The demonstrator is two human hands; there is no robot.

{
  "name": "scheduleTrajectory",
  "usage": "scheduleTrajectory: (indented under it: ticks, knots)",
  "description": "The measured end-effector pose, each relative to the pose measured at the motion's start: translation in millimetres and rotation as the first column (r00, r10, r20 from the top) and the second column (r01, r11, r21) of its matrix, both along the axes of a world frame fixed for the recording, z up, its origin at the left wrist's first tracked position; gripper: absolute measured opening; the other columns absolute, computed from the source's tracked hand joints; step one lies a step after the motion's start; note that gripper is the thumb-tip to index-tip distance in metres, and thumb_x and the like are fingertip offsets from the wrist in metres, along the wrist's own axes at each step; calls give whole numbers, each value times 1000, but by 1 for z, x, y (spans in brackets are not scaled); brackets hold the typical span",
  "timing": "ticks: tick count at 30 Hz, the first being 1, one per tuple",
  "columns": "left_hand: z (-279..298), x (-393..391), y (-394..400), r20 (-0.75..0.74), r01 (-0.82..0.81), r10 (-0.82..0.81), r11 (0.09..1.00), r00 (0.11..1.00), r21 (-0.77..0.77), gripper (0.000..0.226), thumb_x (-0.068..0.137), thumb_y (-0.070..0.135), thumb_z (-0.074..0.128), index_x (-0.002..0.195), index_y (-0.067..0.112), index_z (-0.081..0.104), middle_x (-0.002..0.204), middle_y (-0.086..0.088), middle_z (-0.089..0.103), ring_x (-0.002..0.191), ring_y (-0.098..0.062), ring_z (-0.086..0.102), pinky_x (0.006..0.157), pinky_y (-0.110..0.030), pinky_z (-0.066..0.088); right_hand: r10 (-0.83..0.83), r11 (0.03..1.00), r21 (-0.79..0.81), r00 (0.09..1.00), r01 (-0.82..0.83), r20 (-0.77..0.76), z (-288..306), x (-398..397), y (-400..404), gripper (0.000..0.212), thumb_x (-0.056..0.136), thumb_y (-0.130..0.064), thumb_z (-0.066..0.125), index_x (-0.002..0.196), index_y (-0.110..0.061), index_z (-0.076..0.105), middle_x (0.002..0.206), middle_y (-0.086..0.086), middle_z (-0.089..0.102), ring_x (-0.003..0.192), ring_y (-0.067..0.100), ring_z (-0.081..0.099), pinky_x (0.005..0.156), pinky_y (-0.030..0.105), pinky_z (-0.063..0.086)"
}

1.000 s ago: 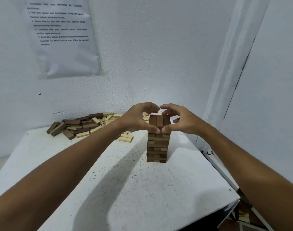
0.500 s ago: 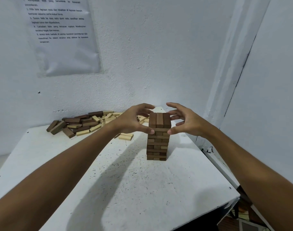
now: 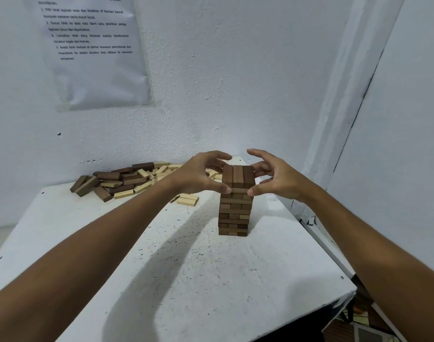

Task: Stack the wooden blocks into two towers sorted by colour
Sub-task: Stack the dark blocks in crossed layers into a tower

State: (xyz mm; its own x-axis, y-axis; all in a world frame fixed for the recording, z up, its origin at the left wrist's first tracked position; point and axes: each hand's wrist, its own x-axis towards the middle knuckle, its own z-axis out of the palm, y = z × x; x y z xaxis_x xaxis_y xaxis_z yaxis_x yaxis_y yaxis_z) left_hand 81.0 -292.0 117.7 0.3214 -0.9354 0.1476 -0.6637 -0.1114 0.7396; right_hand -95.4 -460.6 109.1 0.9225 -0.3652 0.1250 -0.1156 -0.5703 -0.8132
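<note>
Between the two grips: the dark tower (image 3: 235, 201) stands upright on the white tabletop (image 3: 186, 280), its top layer level with the thumbs.
Top layer: three dark blocks (image 3: 238, 176) lie side by side, ends toward the camera; the layers beneath seem to alternate direction, which I judge is what keeps the stack square.
Left hand (image 3: 198, 175): the grip is a wide, loose claw, thumb tip touching the near left edge under the top layer, fingers arched over the top without closing on anything.
Right hand (image 3: 275, 177): mirrors it, the grip spread, thumb tip at the near right edge, fingers fanned behind the blocks; whether they touch I cannot tell.
Why held so: both thumbs bracket one layer from opposite sides, likely to square the top blocks and steady the stack, not to lift.
Tower count: one tower only, roughly nine layers by eye; a few paler block ends show among the brown.
Beyond the left grip: the loose pile (image 3: 122, 181) of mixed dark and pale blocks, too jumbled to count, lies well apart near the wall.
Just below the left grip: two pale blocks (image 3: 187, 199) lie flat together.
Task state: a second, pale tower is not yet begun.
</note>
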Motion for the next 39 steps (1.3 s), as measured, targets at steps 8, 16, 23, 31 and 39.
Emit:
scheduleTrajectory:
  ticks: [8,16,23,31,39]
  knots:
    - [-17,-21,8,-341,-160,124,984,932,-78,50,91,67,39,127,34,50,133,4,56,126,-13,50,105,-40,40,-196,929,335,977,159,79,-15,-3,11,74,87,-63,53,148,-25,36,146,3,48,123,18,53,103,39,44]
    - [-58,-35,-2,-761,-315,362,924,538,217,83,87,78,31,147,20,42,152,-13,39,144,-35,28,114,-61,22,-325,595,721,927,355,-188,-45,8,35,87,88,-79,23,150,-21,37,151,10,41,141,33,33,117,56,22]
    - [-65,-46,-8,-837,-363,328,917,439,169,119,44,92,46,146,30,42,152,-7,41,145,-31,29,116,-62,16,-397,514,789,909,336,-129,-51,17,64,79,94,-73,17,120,-17,66,116,9,70,100,21,66,83,39,52]
    - [-70,-54,-15,-877,-386,316,907,363,168,123,44,94,44,146,26,43,156,-15,35,147,-32,26,117,-58,21,-426,446,849,901,284,-77,-53,24,72,84,93,-74,17,123,-12,65,106,13,74,78,21,74,55,31,56]
    - [-66,-60,-17,-894,-369,301,914,332,171,79,92,75,25,135,15,54,119,-13,68,102,-25,67,65,-37,54,-391,429,862,916,272,-94,-52,26,75,96,88,-81,9,117,-12,70,103,15,74,92,32,73,66,40,58]
